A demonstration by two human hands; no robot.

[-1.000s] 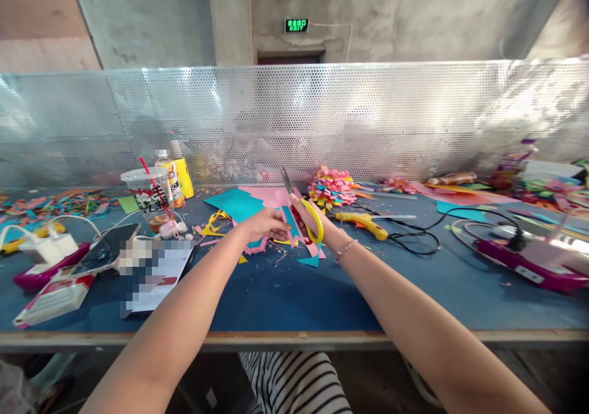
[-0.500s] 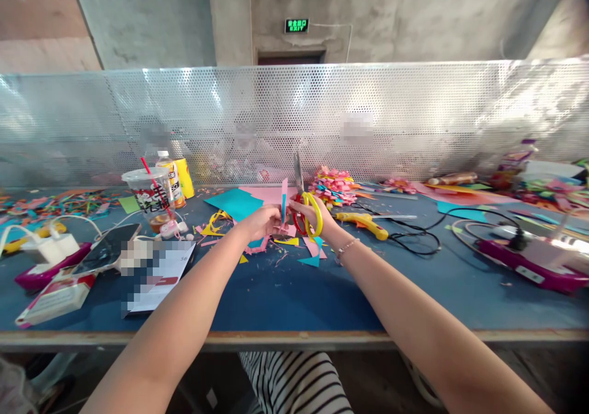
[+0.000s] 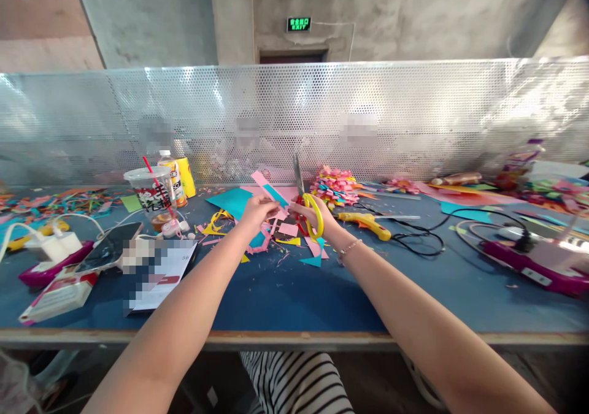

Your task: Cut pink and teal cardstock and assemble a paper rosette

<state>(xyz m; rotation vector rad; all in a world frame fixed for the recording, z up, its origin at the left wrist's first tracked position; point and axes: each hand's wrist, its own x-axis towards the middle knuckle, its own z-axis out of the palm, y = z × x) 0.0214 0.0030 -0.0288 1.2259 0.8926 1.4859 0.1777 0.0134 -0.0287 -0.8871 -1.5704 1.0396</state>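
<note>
My left hand [image 3: 258, 211] pinches pink and blue paper strips [image 3: 272, 192], which slant up and to the left above the table. My right hand [image 3: 317, 214] has scissors [image 3: 314, 216] with red and yellow handles tucked in it, their metal blades pointing up and away. The right fingertips are close to the lower end of the strips; whether they grip it I cannot tell. Beneath the hands lie pink and yellow paper scraps [image 3: 289, 240]. Behind the left hand is a sheet of blue paper [image 3: 229, 202].
A pile of folded paper strips [image 3: 335, 187] stands behind my right hand. Right of it lie a yellow glue gun [image 3: 365, 222] and a black cable [image 3: 418, 251]. At left are a plastic cup [image 3: 150, 196], a phone [image 3: 110, 245] and a purple power strip [image 3: 53, 264]. A perforated metal screen [image 3: 294, 107] closes the back.
The strips have turned from upright to leaning left, and more of their blue part shows. My left hand has shifted slightly left; the scissors stay in my right hand.
</note>
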